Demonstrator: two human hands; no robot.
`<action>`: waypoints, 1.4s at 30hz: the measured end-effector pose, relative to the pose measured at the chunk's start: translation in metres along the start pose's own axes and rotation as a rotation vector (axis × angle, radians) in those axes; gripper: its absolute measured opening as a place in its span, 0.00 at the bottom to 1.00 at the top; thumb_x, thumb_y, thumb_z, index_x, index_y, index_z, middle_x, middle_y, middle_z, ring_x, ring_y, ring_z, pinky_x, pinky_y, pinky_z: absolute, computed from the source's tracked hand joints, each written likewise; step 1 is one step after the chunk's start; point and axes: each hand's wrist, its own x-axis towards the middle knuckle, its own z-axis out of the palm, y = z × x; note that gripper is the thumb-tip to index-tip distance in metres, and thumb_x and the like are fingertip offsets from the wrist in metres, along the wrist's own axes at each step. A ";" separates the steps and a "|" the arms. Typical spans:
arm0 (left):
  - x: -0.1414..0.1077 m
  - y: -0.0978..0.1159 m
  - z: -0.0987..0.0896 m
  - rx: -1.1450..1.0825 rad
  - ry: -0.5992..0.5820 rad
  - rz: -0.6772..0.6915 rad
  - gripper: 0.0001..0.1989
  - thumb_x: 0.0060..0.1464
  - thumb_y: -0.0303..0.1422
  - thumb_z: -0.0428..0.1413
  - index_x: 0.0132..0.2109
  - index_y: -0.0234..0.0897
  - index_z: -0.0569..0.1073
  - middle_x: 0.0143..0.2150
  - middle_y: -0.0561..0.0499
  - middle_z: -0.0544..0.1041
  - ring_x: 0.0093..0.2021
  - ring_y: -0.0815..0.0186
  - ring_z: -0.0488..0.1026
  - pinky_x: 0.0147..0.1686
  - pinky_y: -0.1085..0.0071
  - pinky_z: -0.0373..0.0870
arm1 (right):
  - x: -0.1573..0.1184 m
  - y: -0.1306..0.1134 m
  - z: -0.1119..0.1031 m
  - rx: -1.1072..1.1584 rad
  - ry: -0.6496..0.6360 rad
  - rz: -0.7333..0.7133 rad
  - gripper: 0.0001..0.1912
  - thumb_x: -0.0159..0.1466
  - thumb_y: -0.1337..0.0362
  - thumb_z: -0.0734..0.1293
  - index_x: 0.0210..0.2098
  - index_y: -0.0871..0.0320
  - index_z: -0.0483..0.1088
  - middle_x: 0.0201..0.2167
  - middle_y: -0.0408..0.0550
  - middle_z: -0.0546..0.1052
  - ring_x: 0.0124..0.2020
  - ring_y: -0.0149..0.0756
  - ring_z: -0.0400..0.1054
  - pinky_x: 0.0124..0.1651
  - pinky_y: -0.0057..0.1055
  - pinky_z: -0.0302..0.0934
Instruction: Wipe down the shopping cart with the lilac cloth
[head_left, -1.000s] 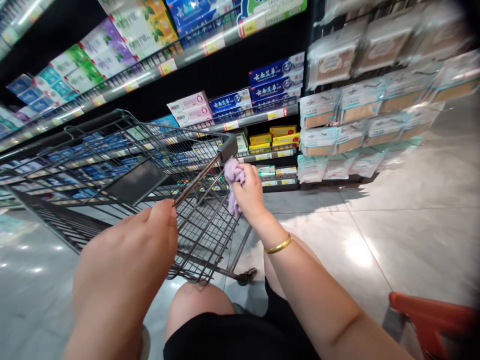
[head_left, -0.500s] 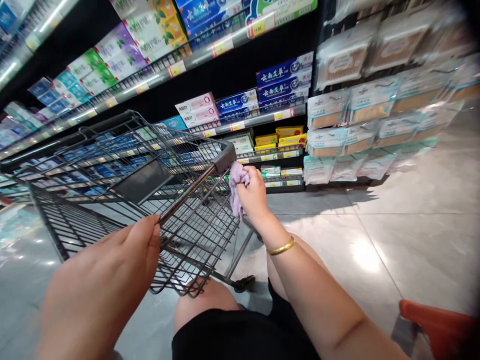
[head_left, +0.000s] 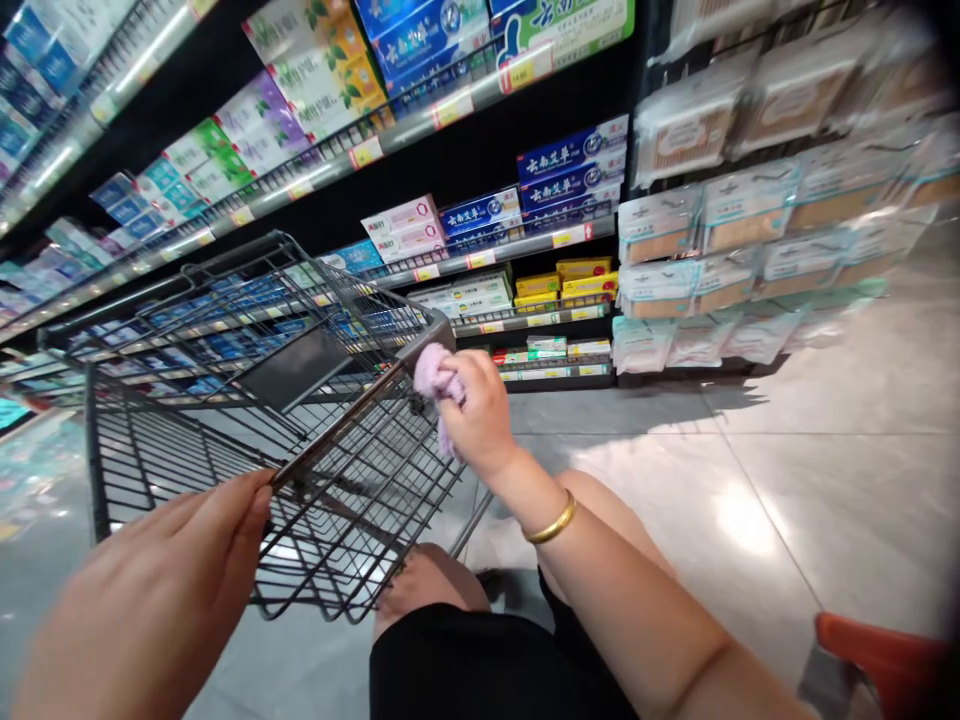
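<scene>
A dark wire shopping cart (head_left: 375,455) stands in front of me, its basket tilted in my view. My left hand (head_left: 172,570) is closed on the cart's top front rail, with the fingertips hidden behind it. A crumpled light purple cloth (head_left: 433,375) is bunched in my right hand (head_left: 480,405). The cloth touches the cart's rim close to its grey corner piece. A gold bangle (head_left: 553,520) circles my right wrist. Below the basket, my bare knee is close to the wires.
Shelves with toothpaste boxes (head_left: 574,165) run behind the cart. To the right hang packs of cotton swabs (head_left: 686,135) and other bagged goods. An orange object (head_left: 877,655) stands at the lower right on the grey tiled floor (head_left: 667,480).
My right hand has moved left with the cloth, from just outside the corner onto the rim. My left hand and the cart's near end appear lower and further left.
</scene>
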 end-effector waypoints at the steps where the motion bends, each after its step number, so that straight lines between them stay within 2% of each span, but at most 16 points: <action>1: 0.004 0.007 -0.004 0.048 -0.003 0.050 0.23 0.67 0.46 0.43 0.50 0.38 0.77 0.45 0.39 0.82 0.44 0.48 0.77 0.45 0.54 0.69 | -0.002 -0.006 0.002 0.005 -0.052 -0.057 0.19 0.56 0.75 0.63 0.45 0.54 0.71 0.46 0.51 0.74 0.51 0.42 0.67 0.57 0.40 0.65; 2: 0.011 0.016 -0.008 0.079 0.039 0.076 0.23 0.68 0.44 0.41 0.51 0.37 0.76 0.46 0.39 0.82 0.44 0.49 0.76 0.47 0.53 0.69 | -0.004 -0.012 0.005 0.008 -0.101 -0.101 0.19 0.56 0.75 0.63 0.45 0.54 0.71 0.47 0.51 0.74 0.51 0.41 0.67 0.58 0.39 0.64; 4: 0.029 0.040 -0.013 0.073 0.064 0.012 0.25 0.69 0.44 0.40 0.57 0.36 0.75 0.47 0.41 0.81 0.44 0.51 0.76 0.47 0.55 0.70 | -0.005 -0.016 0.007 0.022 -0.154 -0.114 0.19 0.56 0.75 0.63 0.45 0.52 0.72 0.47 0.49 0.74 0.52 0.41 0.68 0.59 0.39 0.64; 8: 0.078 0.083 -0.007 -0.003 0.084 -0.026 0.27 0.71 0.42 0.39 0.64 0.34 0.71 0.51 0.40 0.80 0.49 0.53 0.76 0.50 0.59 0.69 | 0.001 -0.003 0.003 0.055 -0.037 0.114 0.18 0.55 0.75 0.62 0.44 0.54 0.70 0.46 0.50 0.74 0.51 0.41 0.68 0.57 0.39 0.64; 11: 0.109 0.099 0.006 -0.006 0.085 -0.096 0.28 0.71 0.43 0.38 0.65 0.36 0.71 0.50 0.41 0.80 0.48 0.54 0.76 0.47 0.61 0.68 | 0.004 0.004 0.001 0.051 -0.003 0.210 0.19 0.55 0.75 0.61 0.44 0.54 0.69 0.45 0.50 0.74 0.49 0.41 0.68 0.56 0.38 0.64; 12: 0.116 0.102 0.010 0.005 0.084 -0.122 0.28 0.71 0.43 0.37 0.63 0.36 0.72 0.49 0.41 0.80 0.47 0.54 0.76 0.45 0.61 0.67 | 0.004 0.003 0.001 0.055 -0.018 0.198 0.19 0.55 0.75 0.61 0.44 0.54 0.69 0.44 0.49 0.74 0.49 0.40 0.68 0.56 0.37 0.64; 15: 0.129 0.106 0.021 0.062 0.002 -0.159 0.29 0.71 0.45 0.35 0.48 0.36 0.78 0.42 0.41 0.80 0.42 0.54 0.76 0.38 0.63 0.63 | 0.003 0.001 0.002 0.081 -0.086 0.100 0.20 0.55 0.75 0.61 0.45 0.53 0.69 0.45 0.48 0.74 0.50 0.39 0.68 0.57 0.35 0.64; 17: 0.131 0.107 0.026 0.129 -0.056 -0.179 0.31 0.71 0.47 0.33 0.42 0.36 0.77 0.38 0.41 0.80 0.37 0.54 0.75 0.32 0.64 0.57 | 0.004 0.006 0.000 0.052 -0.132 0.113 0.21 0.55 0.75 0.62 0.46 0.54 0.69 0.47 0.50 0.74 0.51 0.40 0.68 0.57 0.35 0.64; 21: 0.129 0.107 0.031 0.211 -0.079 -0.209 0.33 0.70 0.49 0.31 0.41 0.36 0.75 0.34 0.41 0.79 0.31 0.56 0.73 0.29 0.64 0.48 | 0.006 0.033 -0.008 -0.146 -0.300 0.428 0.20 0.57 0.74 0.62 0.49 0.55 0.70 0.46 0.52 0.75 0.48 0.43 0.69 0.53 0.39 0.64; 23: 0.127 0.106 0.032 0.220 -0.069 -0.221 0.33 0.70 0.49 0.30 0.40 0.36 0.75 0.34 0.40 0.78 0.30 0.57 0.72 0.29 0.64 0.47 | 0.006 0.043 -0.010 -0.188 -0.397 0.505 0.18 0.58 0.73 0.63 0.46 0.54 0.71 0.42 0.51 0.76 0.45 0.43 0.69 0.50 0.39 0.64; 26: 0.122 0.105 0.032 0.228 -0.055 -0.236 0.35 0.69 0.50 0.29 0.40 0.36 0.75 0.34 0.39 0.78 0.31 0.55 0.73 0.29 0.64 0.46 | 0.005 0.045 -0.009 -0.154 -0.439 0.465 0.15 0.57 0.72 0.65 0.43 0.53 0.72 0.41 0.47 0.77 0.44 0.40 0.70 0.49 0.35 0.64; 30: 0.113 0.098 0.031 0.257 -0.063 -0.259 0.35 0.69 0.49 0.28 0.39 0.36 0.75 0.33 0.40 0.78 0.31 0.55 0.74 0.28 0.64 0.44 | 0.002 0.041 -0.006 -0.066 -0.426 0.402 0.18 0.57 0.74 0.63 0.44 0.51 0.72 0.46 0.44 0.77 0.47 0.36 0.69 0.51 0.31 0.63; 34: 0.102 0.087 0.029 0.293 -0.059 -0.276 0.33 0.69 0.50 0.30 0.36 0.38 0.73 0.31 0.43 0.78 0.29 0.57 0.73 0.27 0.65 0.43 | -0.009 0.045 -0.003 -0.066 -0.547 0.473 0.12 0.52 0.74 0.67 0.32 0.53 0.72 0.34 0.43 0.76 0.38 0.38 0.69 0.43 0.31 0.62; 36: 0.095 0.080 0.028 0.300 -0.045 -0.276 0.32 0.69 0.50 0.30 0.35 0.39 0.73 0.31 0.43 0.78 0.30 0.57 0.73 0.27 0.65 0.43 | -0.013 0.043 0.002 -0.048 -0.566 0.499 0.11 0.50 0.75 0.68 0.30 0.53 0.71 0.30 0.42 0.75 0.34 0.37 0.68 0.40 0.30 0.61; 40: 0.083 0.069 0.025 0.301 -0.050 -0.289 0.32 0.70 0.50 0.31 0.35 0.39 0.73 0.31 0.43 0.78 0.30 0.56 0.73 0.26 0.66 0.44 | -0.014 0.030 0.020 0.051 -0.516 0.502 0.16 0.56 0.73 0.63 0.41 0.51 0.72 0.35 0.39 0.77 0.36 0.33 0.70 0.40 0.27 0.62; 42: 0.078 0.064 0.023 0.302 -0.062 -0.294 0.32 0.70 0.50 0.31 0.35 0.38 0.74 0.31 0.43 0.78 0.30 0.56 0.73 0.26 0.66 0.44 | -0.017 0.028 0.027 0.084 -0.498 0.501 0.17 0.56 0.73 0.62 0.43 0.51 0.72 0.38 0.39 0.77 0.38 0.33 0.70 0.42 0.27 0.63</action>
